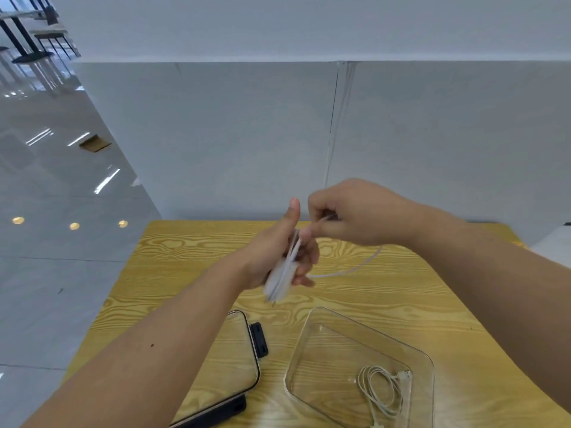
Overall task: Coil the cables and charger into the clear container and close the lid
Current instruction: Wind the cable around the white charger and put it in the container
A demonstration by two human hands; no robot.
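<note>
Left hand fingers: left hand (272,251) curled round a blurred bundle of looped white charging cable (279,282), thumb straight up.
Right hand fingers: right hand (355,216) closed in a pinch on a strand of the same cable, just above the bundle.
Hand pose: both raised above the yellow wood-grain table (191,251), beyond the clear rectangular plastic container (333,350), forearms converging, hands almost touching.
Cable tail: slack white loop (355,268) lies on the table beyond the container.
Container: open, near table edge; a coiled thin white cable (380,390) lies inside, near corner.
Lid: clear lid with black clasps (234,359) flat on the table, left of container, partly under left forearm.
Charger: cannot tell it apart from the blur.
</note>
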